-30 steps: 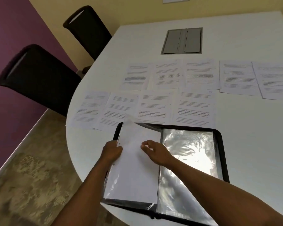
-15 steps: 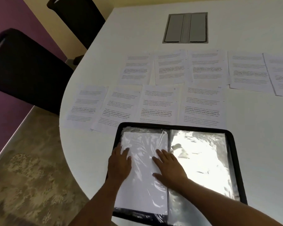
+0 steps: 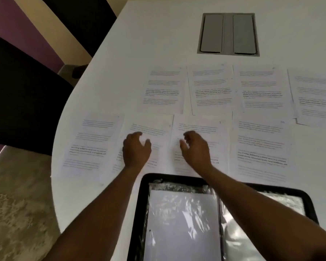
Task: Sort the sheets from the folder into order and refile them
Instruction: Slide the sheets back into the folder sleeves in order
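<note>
Sheets of printed text lie in two rows on the white table point(image 3: 158, 44), four in the near row and four visible in the far row. Nearest the person, a black folder point(image 3: 139, 213) lies open, a blank white page point(image 3: 179, 228) tucked under the shiny plastic sleeve of its left half. The left hand point(image 3: 136, 151) is over the second sheet point(image 3: 149, 129) of the near row, fingers loosely curled and holding nothing; whether it touches the paper cannot be told. The right hand point(image 3: 196, 149) is over the third sheet point(image 3: 199, 127), fingers likewise relaxed and empty, its forearm crossing the folder's top edge. Beyond the far row, a grey hatch point(image 3: 228, 33) is set flush into the tabletop. Two dark chairs point(image 3: 23, 95) stand at the table's left, before a purple and cream wall.
</note>
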A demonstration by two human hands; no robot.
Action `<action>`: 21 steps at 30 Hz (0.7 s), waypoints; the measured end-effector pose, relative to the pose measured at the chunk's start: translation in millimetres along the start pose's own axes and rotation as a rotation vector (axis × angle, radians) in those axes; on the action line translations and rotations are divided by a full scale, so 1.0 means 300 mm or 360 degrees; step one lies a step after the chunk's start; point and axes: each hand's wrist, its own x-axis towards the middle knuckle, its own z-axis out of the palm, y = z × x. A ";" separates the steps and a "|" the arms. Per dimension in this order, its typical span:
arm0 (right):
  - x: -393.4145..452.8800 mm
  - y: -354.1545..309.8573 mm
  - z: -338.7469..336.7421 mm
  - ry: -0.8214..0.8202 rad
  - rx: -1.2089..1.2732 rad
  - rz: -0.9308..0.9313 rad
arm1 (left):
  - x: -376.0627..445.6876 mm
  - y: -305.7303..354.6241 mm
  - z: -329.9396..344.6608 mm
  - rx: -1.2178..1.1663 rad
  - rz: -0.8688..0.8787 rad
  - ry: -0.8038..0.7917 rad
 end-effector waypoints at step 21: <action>0.838 -0.014 0.188 0.0066 0.0144 0.0815 | 0.780 0.137 0.183 0.0297 -0.0609 -0.0200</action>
